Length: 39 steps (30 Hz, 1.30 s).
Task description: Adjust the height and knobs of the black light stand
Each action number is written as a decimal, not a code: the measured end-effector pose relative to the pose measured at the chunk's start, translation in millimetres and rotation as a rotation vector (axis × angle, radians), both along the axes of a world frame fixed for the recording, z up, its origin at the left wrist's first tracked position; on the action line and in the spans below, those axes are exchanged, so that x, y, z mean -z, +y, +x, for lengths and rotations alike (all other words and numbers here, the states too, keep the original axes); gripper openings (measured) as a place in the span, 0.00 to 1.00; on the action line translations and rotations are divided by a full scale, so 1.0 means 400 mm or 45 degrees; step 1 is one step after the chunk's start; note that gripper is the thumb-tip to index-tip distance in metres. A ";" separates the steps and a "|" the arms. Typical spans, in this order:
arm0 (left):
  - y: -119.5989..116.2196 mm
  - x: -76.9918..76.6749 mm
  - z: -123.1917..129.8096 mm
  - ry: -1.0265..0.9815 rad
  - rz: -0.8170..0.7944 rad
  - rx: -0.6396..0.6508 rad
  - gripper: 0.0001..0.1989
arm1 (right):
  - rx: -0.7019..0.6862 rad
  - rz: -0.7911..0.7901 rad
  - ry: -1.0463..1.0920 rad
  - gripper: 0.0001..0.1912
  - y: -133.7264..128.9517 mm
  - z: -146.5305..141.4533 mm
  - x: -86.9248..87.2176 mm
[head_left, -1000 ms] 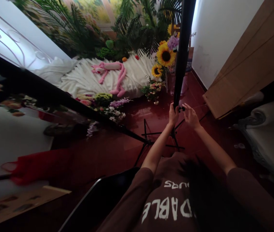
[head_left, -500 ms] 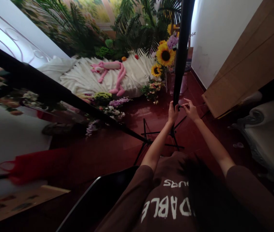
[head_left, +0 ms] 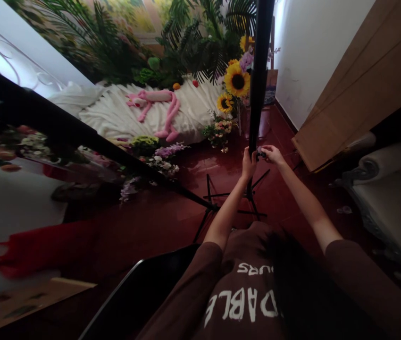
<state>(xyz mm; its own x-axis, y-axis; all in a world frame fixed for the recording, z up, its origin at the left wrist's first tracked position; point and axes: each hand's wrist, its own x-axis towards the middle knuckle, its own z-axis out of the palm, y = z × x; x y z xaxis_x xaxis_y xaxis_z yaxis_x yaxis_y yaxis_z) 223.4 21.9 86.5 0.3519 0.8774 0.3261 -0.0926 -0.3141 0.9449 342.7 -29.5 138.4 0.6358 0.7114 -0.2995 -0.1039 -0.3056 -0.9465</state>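
Observation:
A black tripod stand (head_left: 257,89) rises upright in front of me, its spread legs (head_left: 248,194) on the dark red floor. My left hand (head_left: 249,164) is wrapped round the pole from the left side. On the right of the pole sticks out a small black knob (head_left: 261,154). My right hand (head_left: 272,154) pinches this knob between thumb and fingers. The palm side of my left hand is hidden behind the pole.
A second black stand (head_left: 115,153) slants across the left. Behind lies a pink plush toy (head_left: 160,97) on a white cloth (head_left: 189,111), with sunflowers (head_left: 237,80) beside it. Brown cardboard (head_left: 345,99) leans at the right near a sofa (head_left: 391,179). A red bag (head_left: 41,248) is at left.
My right hand's fingers, raised and more spread before, have closed in on the knob. My left hand stays on the pole. The whole view has shifted slightly.

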 end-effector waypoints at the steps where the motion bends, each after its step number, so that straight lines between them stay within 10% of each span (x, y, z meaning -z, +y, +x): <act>1: 0.000 -0.002 -0.001 -0.004 0.005 0.004 0.24 | 0.023 0.007 -0.021 0.08 0.000 -0.003 0.002; 11: -0.047 0.081 -0.144 0.125 -0.047 -0.050 0.28 | 0.285 0.226 -0.061 0.19 -0.061 -0.136 0.057; 18: -0.078 0.191 -0.472 0.263 -0.310 -0.919 0.24 | 0.145 0.072 0.165 0.07 -0.136 -0.241 0.122; 21: -0.032 0.160 -0.607 0.152 -0.283 -1.209 0.25 | -0.054 0.010 0.213 0.04 -0.152 -0.282 0.140; 26: 0.088 0.040 -0.735 -0.009 -0.118 -1.145 0.26 | -0.267 -0.095 0.273 0.05 -0.135 -0.356 0.137; 32: 0.162 -0.067 -0.722 -0.188 -0.082 -0.753 0.27 | -0.516 -0.210 0.302 0.03 -0.049 -0.465 0.102; 39: 0.182 -0.064 -0.725 -0.277 -0.176 -0.714 0.24 | -0.944 -0.259 0.684 0.18 0.075 -0.638 -0.003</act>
